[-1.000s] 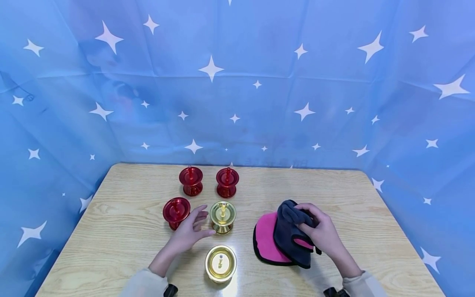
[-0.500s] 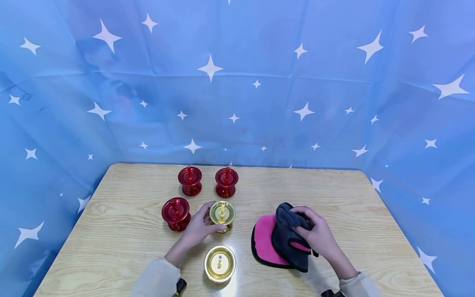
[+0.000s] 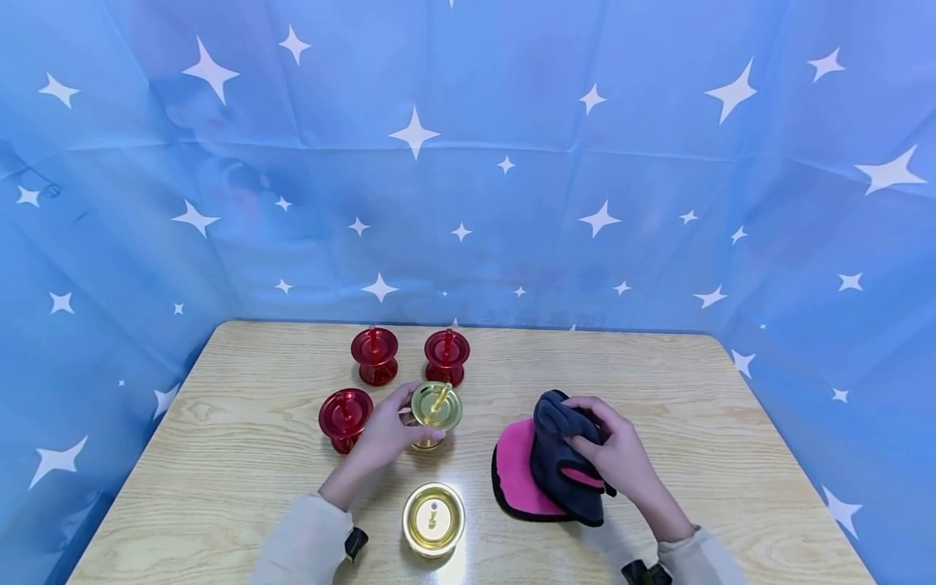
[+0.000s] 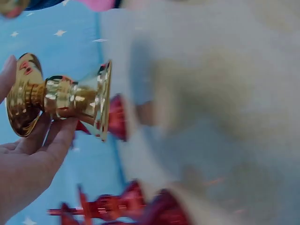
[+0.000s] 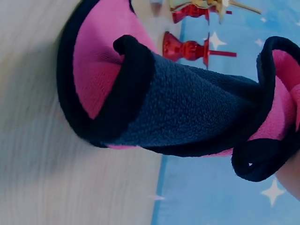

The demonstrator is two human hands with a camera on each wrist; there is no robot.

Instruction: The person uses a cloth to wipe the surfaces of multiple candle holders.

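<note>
My left hand [image 3: 383, 431] grips a gold candle holder [image 3: 426, 409] with a wide dish and a thin upright rod. Thumb and fingers sit around its waist, as the left wrist view shows on the shiny gold stem [image 4: 61, 98]; the holder leans a little. In my right hand [image 3: 617, 451] is the folded end of a fleece cloth [image 3: 517, 471], pink on one side and dark grey on the other. Black binding edges this cloth [image 5: 192, 103], and a small black loop [image 5: 255, 161] hangs from it. Its pink end lies low over the table.
A second gold candle holder [image 3: 434, 520] stands near the front of the wooden table [image 3: 241, 455]. Red candle holders stand behind and left: one at left [image 3: 346, 414], one at back left [image 3: 374, 348], one at back middle [image 3: 448, 349]. A blue star-patterned curtain [image 3: 512, 203] closes off the back.
My left hand has moved right, closed around the gold candle holder, and raised and tilted it slightly. My right hand has shifted a little left with the cloth.
</note>
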